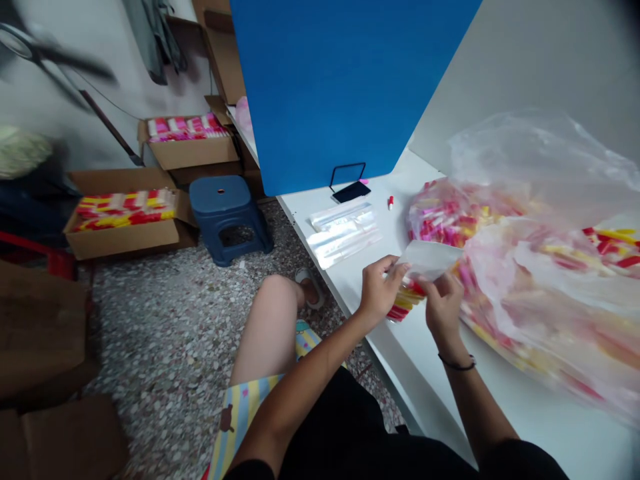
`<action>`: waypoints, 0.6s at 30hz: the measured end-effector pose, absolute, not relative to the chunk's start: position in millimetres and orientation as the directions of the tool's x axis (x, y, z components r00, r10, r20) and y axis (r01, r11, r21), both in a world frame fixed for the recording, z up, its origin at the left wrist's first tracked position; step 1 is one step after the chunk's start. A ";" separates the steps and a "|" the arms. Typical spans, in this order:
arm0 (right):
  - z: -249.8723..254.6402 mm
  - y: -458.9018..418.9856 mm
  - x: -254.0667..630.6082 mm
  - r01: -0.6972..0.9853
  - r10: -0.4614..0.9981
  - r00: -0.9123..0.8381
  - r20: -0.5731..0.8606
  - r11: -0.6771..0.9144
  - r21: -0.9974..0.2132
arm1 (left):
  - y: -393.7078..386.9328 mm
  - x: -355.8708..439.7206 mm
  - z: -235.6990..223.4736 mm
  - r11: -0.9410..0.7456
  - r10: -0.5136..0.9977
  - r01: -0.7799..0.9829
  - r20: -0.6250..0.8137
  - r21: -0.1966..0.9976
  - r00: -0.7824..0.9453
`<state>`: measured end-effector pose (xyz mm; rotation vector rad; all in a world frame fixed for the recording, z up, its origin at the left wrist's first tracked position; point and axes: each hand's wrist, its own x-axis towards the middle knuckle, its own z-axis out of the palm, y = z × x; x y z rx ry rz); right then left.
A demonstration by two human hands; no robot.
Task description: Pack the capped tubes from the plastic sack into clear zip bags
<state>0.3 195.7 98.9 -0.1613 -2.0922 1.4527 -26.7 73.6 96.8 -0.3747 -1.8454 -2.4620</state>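
Between my hands is a clear plastic bag with several red and yellow sticks in its lower part. My left hand grips the bag's left side, fingers bent at its upper part. On the other side my right hand pinches the bag near its top flap. The whitish flap stands up beyond my fingers. Just left of the hands, flat empty bags lie stacked on the white table. To the right, large clear bags hold many pink, red and yellow pieces.
A phone lies before a thin black stand by the blue partition. One small red-and-white piece is on the table. A blue stool and cardboard boxes of packed goods stand on the floor at left.
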 end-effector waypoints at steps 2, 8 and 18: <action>110.7 202.0 2.0 -0.243 0.371 -0.820 0.436 0.464 -0.852 | 68.8 -30.9 103.7 -0.282 0.125 0.253 0.297 0.926 -0.947; 121.9 220.3 3.6 -0.231 0.365 -0.772 0.521 0.602 -0.764 | 49.7 -38.9 105.6 -0.299 0.198 0.260 0.326 0.918 -0.925; 91.3 199.4 -2.2 -0.252 0.349 -0.809 0.473 0.520 -0.816 | 50.6 -39.6 79.0 -0.147 0.136 0.342 0.361 0.928 -0.922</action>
